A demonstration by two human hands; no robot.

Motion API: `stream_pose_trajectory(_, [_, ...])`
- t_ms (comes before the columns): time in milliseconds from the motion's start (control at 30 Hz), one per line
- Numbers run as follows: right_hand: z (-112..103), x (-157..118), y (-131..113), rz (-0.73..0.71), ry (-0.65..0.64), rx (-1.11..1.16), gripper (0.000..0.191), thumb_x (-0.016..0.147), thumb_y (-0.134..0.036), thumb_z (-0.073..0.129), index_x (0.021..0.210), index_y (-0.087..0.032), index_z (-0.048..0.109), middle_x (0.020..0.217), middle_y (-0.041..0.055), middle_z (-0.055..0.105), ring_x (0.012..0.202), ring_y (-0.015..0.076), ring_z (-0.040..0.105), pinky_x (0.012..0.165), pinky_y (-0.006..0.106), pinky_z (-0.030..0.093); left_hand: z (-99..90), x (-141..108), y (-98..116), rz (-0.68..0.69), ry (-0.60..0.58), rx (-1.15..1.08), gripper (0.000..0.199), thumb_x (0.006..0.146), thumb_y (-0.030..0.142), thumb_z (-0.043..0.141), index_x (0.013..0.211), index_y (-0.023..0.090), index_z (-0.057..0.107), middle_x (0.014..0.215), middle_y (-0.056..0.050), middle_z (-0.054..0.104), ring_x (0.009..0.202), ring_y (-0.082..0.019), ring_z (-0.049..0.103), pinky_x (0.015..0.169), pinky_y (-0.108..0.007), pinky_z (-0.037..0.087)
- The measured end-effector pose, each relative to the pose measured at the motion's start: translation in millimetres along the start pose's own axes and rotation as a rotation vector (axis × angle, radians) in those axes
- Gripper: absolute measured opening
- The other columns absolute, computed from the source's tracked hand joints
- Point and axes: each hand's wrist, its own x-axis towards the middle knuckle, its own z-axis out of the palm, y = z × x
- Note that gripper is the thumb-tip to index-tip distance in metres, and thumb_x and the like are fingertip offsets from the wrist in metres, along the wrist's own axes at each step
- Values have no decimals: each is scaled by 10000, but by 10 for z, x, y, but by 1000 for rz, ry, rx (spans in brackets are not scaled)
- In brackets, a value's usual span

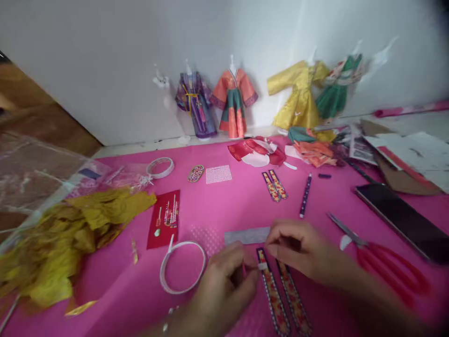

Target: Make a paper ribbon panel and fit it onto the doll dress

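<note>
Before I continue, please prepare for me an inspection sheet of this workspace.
Surface: pink covering, crowded at both sides.
Work pieces: two long floral strips side by side; small pale tab across the left one near its far end.
Clutter: red-handled scissors and smartphone at right; yellow fabric and two white tape rolls at left.
Grip, left hand: fingertips by the tab; hold unclear.
Grip, right hand: covers the right strip's far end; hold unclear.
Cables: nothing seen.
Surroundings: four doll outfits before a white wall.
</note>
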Motion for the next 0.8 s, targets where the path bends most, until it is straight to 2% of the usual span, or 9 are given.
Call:
stream_pose_trajectory(100, [-6,-37,-39,-105,-14,-29,82,845,-174,627,767,-186,650,702,-36,541,572,86,416,515,238,304,25,-23,-32,-33,-14,52,175,771,30,522,691,186,525,639,59,487,571,-77,412,530,-186,299])
stream_pose_trajectory(233, [18,-42,-49,-191,-34,-99,89,798,-98,642,786,-185,651,749,-34,567,571,69,423,519,223,313,32,-26,-36,-40,-40,65,168,767,38,526,680,181,525,633,53,483,569,-81,415,531,-193,300])
stream_pose_trajectory(433, [43,-37,-33,-205,-49,-103,107,803,-92,632,749,-183,619,734,-40,555,568,63,428,509,208,318,28,-9,-24,-48,-39,64,151,769,53,529,688,180,539,642,44,502,563,-85,419,521,-199,299])
stream_pose_trajectory(633, [37,-38,-46,-192,-24,-131,110,791,-85,636,809,-193,641,732,-48,566,565,61,430,513,204,319,34,-10,-24,-42,-34,67,155,752,43,523,679,179,535,643,44,508,566,-84,426,524,-196,306])
stream_pose_trajectory(800, [52,-28,-33,-175,-65,-124,127,787,-70,614,731,-185,611,696,-52,550,566,61,441,514,199,322,28,1,-28,-31,-15,88,155,755,45,545,667,170,572,625,39,523,565,-87,449,528,-196,320])
